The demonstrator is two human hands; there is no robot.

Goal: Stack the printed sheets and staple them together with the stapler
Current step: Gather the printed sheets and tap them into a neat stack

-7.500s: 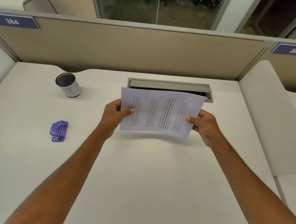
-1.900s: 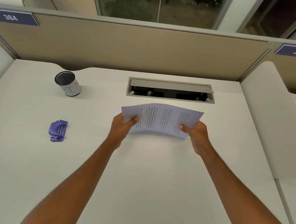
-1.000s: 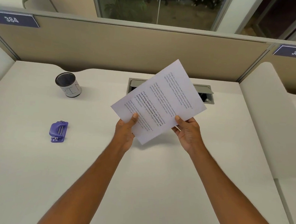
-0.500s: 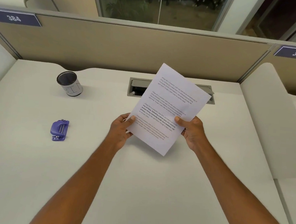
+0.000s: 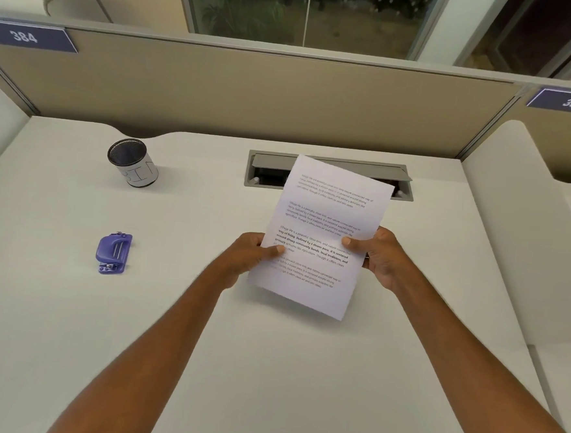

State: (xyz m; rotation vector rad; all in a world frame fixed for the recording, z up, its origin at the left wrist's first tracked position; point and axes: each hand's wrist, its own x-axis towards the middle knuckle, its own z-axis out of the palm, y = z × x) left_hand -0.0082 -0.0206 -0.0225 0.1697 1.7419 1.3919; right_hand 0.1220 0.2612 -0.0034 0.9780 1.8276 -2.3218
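Left hand (image 5: 251,254) & right hand (image 5: 381,257) are pinching sheets (image 5: 323,232) by side edges above tabletop (image 5: 267,367); paper's light, floppy; stapler (image 5: 113,253) untouched.

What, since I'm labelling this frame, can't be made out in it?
Head view only.
The printed sheets: their count; the top sheet hides any beneath.
The left hand and right hand: fingers hidden behind the paper.
The stapler: whether loaded; too small.
The cable slot: middle covered by the sheets.
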